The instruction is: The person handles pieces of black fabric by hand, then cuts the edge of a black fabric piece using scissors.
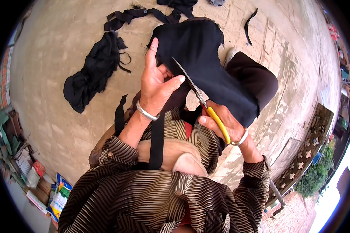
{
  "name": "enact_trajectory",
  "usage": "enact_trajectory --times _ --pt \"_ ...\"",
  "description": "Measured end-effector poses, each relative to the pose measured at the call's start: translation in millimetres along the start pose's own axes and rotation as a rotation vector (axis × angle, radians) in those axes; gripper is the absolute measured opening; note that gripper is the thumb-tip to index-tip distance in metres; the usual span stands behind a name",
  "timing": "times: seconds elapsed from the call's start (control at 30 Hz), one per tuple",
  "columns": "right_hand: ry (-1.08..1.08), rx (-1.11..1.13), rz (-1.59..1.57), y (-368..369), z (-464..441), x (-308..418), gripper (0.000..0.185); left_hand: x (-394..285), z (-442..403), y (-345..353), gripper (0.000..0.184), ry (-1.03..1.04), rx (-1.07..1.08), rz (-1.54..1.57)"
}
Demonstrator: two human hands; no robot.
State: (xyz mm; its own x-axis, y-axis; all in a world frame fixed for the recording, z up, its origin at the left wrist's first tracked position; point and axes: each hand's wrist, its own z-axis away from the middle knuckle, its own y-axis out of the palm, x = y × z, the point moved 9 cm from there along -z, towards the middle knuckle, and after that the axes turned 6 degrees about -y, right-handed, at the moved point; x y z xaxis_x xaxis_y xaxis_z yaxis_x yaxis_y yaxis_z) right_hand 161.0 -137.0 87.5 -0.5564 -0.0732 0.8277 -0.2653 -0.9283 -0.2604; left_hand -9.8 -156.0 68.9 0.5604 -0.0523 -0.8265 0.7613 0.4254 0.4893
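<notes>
Black cloth (pixel 198 54) lies spread over my knees, its frayed edge toward the top. In my right hand (pixel 221 118) are scissors (pixel 218 123) with yellow handles, their blades pointing up and left over the cloth. My left hand (pixel 157 83) is at the cloth's left edge, with the index finger stretched up and the thumb out toward the blades. Its other fingers curl at the edge and are partly hidden. A black strap (pixel 156 141) hangs below my left wrist.
Crumpled black fabric (pixel 93 72) lies on the floor at the left. Black strips (pixel 132 15) are at the top, and a thin strip (pixel 249 27) is at the upper right. Bags and clutter (pixel 60 198) stand at the lower left, a low patterned wall (pixel 307 149) at the right.
</notes>
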Motion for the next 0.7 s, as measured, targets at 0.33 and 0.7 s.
enact_trajectory --times 0.33,0.7 --pt "-0.036 0.059 0.028 -5.3 -2.5 -0.7 0.062 -2.1 -1.2 2.8 0.099 0.013 0.035 0.052" --pt "-0.060 0.023 -0.155 -1.5 -12.7 7.3 0.057 -3.0 -0.7 1.1 0.101 0.054 0.026 0.066"
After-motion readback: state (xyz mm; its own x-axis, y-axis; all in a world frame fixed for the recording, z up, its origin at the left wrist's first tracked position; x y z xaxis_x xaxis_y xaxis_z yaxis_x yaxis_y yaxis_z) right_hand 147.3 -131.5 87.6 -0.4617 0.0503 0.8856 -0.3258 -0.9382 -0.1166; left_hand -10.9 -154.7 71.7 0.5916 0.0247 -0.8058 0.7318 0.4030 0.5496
